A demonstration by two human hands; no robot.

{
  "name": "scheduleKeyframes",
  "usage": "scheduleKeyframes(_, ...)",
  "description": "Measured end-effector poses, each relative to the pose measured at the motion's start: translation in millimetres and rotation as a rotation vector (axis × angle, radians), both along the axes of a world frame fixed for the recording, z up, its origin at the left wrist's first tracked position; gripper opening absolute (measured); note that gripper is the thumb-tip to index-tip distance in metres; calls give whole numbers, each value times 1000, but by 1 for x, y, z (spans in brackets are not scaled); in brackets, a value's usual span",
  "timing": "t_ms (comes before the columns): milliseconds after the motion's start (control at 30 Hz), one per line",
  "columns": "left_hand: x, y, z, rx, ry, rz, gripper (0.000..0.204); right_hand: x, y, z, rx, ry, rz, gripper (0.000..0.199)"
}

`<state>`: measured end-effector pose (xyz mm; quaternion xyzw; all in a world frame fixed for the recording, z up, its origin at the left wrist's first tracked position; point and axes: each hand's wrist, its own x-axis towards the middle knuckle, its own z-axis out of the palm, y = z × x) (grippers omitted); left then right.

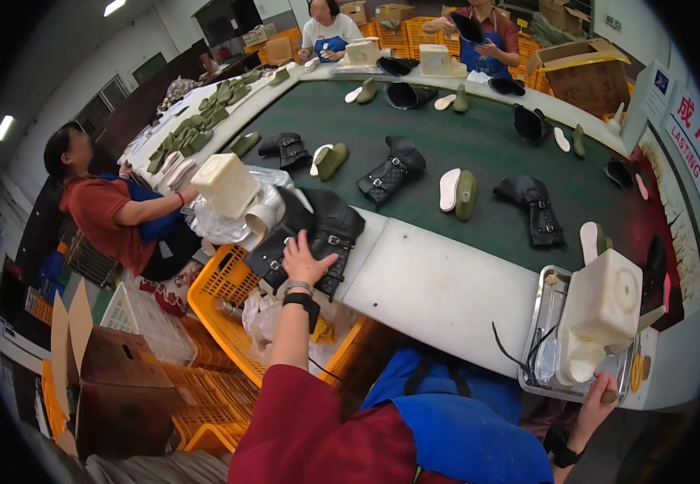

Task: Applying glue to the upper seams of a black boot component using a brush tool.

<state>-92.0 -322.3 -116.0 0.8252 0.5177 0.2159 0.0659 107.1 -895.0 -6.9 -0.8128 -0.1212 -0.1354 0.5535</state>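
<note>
Left hand [303,260] grasps a glossy black buckled boot [308,235]; right hand [597,401], at four o'clock, grips a tray [545,313].

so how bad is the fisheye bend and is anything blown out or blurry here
Head view: strong fisheye, the green belt and white table edge curve, and the corners are black. Ceiling lights are blown out; the cream machine is bright, near clipping. The left hand on the black boot is sharp; the right hand near the rim is softer and stretched.
</note>
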Motion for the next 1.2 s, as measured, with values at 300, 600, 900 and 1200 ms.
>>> scheduleKeyframes(300, 10, -20, 9, -19, -245, -143, 83, 12, -14, -9, -41, -7, -47, 23)
scheduleKeyframes(600, 16, -2, 3, -49, -374, -52, 58, 14, -10, 3, -562, 44, -116, 27)
scheduleKeyframes(900, 17, 21, -4, -174, -682, -140, 32, 6, 37, 32, -282, 100, -17, 25)
scheduleKeyframes(1200, 26, -29, 35, 159, -208, -131, 78, 10, 32, 17, -264, 63, 23, 27)
